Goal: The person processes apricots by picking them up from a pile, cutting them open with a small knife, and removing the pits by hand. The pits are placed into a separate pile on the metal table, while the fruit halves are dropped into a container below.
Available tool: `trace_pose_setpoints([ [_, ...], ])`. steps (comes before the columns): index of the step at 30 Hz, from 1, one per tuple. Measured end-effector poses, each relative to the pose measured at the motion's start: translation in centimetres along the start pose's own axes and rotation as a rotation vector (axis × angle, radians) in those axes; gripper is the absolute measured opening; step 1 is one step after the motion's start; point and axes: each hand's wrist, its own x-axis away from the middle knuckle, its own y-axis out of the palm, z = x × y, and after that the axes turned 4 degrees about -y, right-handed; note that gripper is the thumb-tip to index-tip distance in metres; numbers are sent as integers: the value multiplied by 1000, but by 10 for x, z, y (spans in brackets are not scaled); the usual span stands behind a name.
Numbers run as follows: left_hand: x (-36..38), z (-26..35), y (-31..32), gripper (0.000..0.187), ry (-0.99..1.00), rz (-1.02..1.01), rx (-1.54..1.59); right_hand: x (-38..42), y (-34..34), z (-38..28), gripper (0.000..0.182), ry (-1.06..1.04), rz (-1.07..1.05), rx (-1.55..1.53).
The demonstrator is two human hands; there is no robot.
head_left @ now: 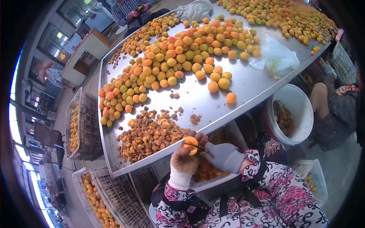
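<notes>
Right by the near edge of a metal table (251, 93), there's an apricot (191, 141) getting the full two-hand treatment. The left hand (185, 160) is bare, with a white wrap (179, 178) at the wrist, and has the fruit pinched in its fingers. The right hand (225, 156), in a grey glove, is closed around what looks like a knife (197, 146), thin and dark, its business end right up against the fruit. Can't tell how deep it goes.

My read: this is the cutting-open step, and the pit may well be inside, though I can't see it to be sure. Next move, I'd say, calls for a steady left grip while the blade works round the seam, thumb kept off the cutting line, then easing the pit out without mashing the flesh. Ripe ones are probably squishy, so go gently.

Pits seem to belong in the brown heap (148, 138) on the table just past the hands, and cut fruit maybe in the white tub (213, 184) below. Plenty to go: loads of whole apricots (176, 53) lie farther up the table.
</notes>
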Motion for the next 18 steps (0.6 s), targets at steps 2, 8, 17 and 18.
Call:
trace_pose_setpoints([
  [2, 21, -9, -7, 62, -71, 87, -171, 13, 20, 13, 32, 3, -39, -130],
  [8, 57, -16, -33, 57, -177, 219, -265, 37, 21, 6, 36, 68, -47, -313],
  [17, 50, -15, -12, 54, -134, 214, -568, 5, 6, 0, 42, -3, 111, -520],
  [18, 50, -14, -7, 54, -134, 218, -565, 6, 8, -1, 44, 5, 57, -509],
])
